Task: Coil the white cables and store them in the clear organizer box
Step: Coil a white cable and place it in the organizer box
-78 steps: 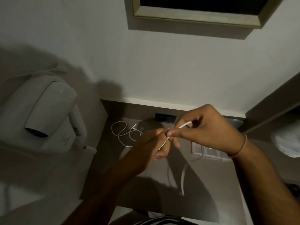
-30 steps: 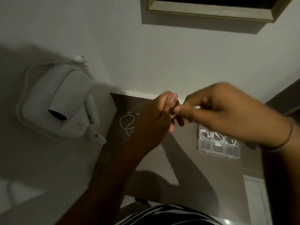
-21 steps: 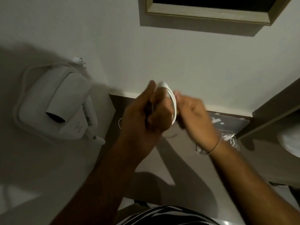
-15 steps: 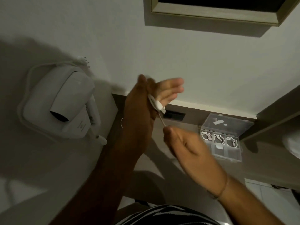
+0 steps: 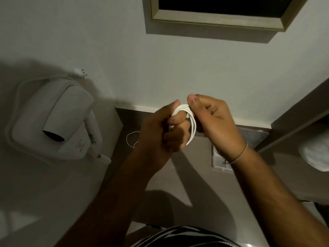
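A: How much room did the hands have?

B: Plenty. Both were raised above the tabletop [image 5: 188,177], which was a brown surface running back to a dark strip at the foot of the pale wall [image 5: 178,68]. Its left edge met a lighter panel where a hair dryer [image 5: 58,125] hung in its holder. To the right a dark ledge cut in at an angle. The stretch of tabletop straight below the hands carried only their shadows.

A: And the cable?

B: The white cable [image 5: 190,125] was wound in several neat, close loops around the curled fingers of the left hand [image 5: 160,132], forming a narrow oval coil. That hand was closed, its thumb pressing the top of the coil. The right hand [image 5: 213,122] was also closed, pinching the coil's upper edge between thumb and fingers. The two hands were touching at the coil.

A: Anything else white down there?

B: A second cable [image 5: 130,139] lay loose on the tabletop near its left edge, mostly hidden behind the left hand.

A: Where was the box?

B: The clear box [image 5: 220,163] sat on the tabletop at the right, largely covered by the right wrist; its lid [image 5: 254,138] stood open against the back strip. I couldn't tell what its compartments held.
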`<state>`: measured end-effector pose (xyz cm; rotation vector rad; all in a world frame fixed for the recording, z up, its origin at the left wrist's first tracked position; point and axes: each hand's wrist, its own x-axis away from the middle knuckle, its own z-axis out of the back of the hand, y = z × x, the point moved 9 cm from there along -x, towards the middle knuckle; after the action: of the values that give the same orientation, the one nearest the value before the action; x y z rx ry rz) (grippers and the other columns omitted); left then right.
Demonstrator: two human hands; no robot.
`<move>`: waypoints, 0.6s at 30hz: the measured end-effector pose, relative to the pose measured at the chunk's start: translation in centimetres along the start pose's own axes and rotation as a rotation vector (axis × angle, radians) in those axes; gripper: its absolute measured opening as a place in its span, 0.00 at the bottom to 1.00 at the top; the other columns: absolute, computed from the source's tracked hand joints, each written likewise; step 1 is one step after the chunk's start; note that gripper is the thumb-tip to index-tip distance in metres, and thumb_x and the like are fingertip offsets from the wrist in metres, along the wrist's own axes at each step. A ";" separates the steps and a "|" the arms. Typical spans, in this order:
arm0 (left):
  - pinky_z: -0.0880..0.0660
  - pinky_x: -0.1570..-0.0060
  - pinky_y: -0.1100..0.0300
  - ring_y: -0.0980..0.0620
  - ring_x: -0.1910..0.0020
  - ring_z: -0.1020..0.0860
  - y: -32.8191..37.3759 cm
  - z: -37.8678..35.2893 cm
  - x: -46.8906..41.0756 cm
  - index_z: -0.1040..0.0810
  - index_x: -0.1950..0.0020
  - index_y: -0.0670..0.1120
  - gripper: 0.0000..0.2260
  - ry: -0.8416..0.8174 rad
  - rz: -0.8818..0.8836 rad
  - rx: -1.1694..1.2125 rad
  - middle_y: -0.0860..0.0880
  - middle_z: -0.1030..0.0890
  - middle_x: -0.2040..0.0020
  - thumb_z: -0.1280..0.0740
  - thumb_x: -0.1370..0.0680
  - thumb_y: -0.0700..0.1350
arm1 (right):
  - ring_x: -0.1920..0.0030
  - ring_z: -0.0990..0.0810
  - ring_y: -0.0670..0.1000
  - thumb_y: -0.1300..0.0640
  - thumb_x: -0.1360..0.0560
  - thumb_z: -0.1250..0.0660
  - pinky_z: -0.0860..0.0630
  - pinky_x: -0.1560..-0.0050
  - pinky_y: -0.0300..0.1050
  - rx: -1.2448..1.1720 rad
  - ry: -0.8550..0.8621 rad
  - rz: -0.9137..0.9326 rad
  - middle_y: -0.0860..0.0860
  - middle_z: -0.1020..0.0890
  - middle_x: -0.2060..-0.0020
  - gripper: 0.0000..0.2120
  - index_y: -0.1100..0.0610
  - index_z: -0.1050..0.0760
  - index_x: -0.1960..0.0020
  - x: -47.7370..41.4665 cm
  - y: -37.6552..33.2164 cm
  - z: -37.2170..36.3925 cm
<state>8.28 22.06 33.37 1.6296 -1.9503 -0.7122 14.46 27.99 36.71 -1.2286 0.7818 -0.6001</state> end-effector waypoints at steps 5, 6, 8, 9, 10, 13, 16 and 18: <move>0.62 0.77 0.62 0.53 0.79 0.61 -0.8 1.1 -1.2 0.51 0.70 0.51 0.23 0.058 -0.079 0.306 0.51 0.57 0.76 0.57 0.15 0.49 | 0.71 0.30 0.45 0.54 0.13 0.40 0.32 0.72 0.38 -0.060 0.226 -0.089 0.47 0.29 0.71 0.19 0.63 0.25 0.58 2.1 3.2 -0.8; 0.59 0.78 0.61 0.53 0.79 0.60 -1.0 1.7 -1.3 0.49 0.70 0.51 0.22 0.094 -0.114 0.322 0.51 0.54 0.76 0.57 0.15 0.48 | 0.73 0.32 0.45 0.54 0.13 0.39 0.33 0.73 0.37 -0.078 0.251 -0.104 0.45 0.29 0.73 0.18 0.61 0.24 0.58 2.3 3.6 -0.7; 0.52 0.78 0.59 0.52 0.81 0.55 -1.2 2.7 -1.4 0.46 0.69 0.51 0.20 0.151 -0.184 0.332 0.51 0.49 0.76 0.55 0.15 0.47 | 0.74 0.32 0.44 0.55 0.14 0.36 0.34 0.74 0.36 -0.093 0.287 -0.116 0.44 0.28 0.74 0.16 0.59 0.23 0.59 2.7 4.1 -0.5; 0.50 0.78 0.60 0.52 0.81 0.52 -1.2 3.1 -1.4 0.46 0.68 0.51 0.19 0.171 -0.214 0.334 0.51 0.48 0.76 0.55 0.16 0.46 | 0.73 0.31 0.44 0.56 0.15 0.35 0.32 0.72 0.37 -0.083 0.302 -0.111 0.44 0.26 0.73 0.15 0.60 0.22 0.58 2.9 4.2 -0.3; 0.49 0.78 0.60 0.52 0.81 0.50 -1.2 3.4 -1.5 0.46 0.67 0.50 0.18 0.193 -0.240 0.328 0.51 0.48 0.76 0.54 0.16 0.46 | 0.71 0.28 0.44 0.57 0.15 0.35 0.30 0.69 0.37 -0.063 0.317 -0.096 0.44 0.24 0.71 0.14 0.61 0.20 0.57 3.0 4.3 -0.1; 0.45 0.79 0.61 0.52 0.80 0.49 -1.0 4.3 -1.5 0.46 0.66 0.51 0.18 0.262 -0.288 0.292 0.52 0.47 0.75 0.52 0.16 0.46 | 0.57 0.17 0.48 0.62 0.17 0.32 0.19 0.55 0.44 0.022 0.341 -0.033 0.52 0.15 0.59 0.08 0.61 0.15 0.50 3.6 3.9 -0.1; 0.41 0.81 0.63 0.52 0.80 0.48 -0.8 4.9 -1.7 0.46 0.67 0.51 0.19 0.279 -0.318 0.309 0.52 0.47 0.76 0.54 0.15 0.46 | 0.46 0.17 0.51 0.64 0.19 0.31 0.20 0.45 0.38 0.089 0.357 -0.030 0.57 0.16 0.49 0.09 0.60 0.14 0.42 3.9 3.9 -0.2; 0.43 0.80 0.63 0.52 0.80 0.49 -0.8 5.3 -1.7 0.47 0.68 0.51 0.19 0.305 -0.317 0.317 0.52 0.48 0.76 0.55 0.15 0.46 | 0.44 0.16 0.51 0.65 0.18 0.32 0.19 0.42 0.42 0.040 0.314 -0.079 0.57 0.14 0.46 0.11 0.61 0.15 0.40 3.8 4.3 -0.4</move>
<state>5.58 24.05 28.86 2.1278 -1.6645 -0.2463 16.37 25.91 31.69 -1.1467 0.9801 -0.8834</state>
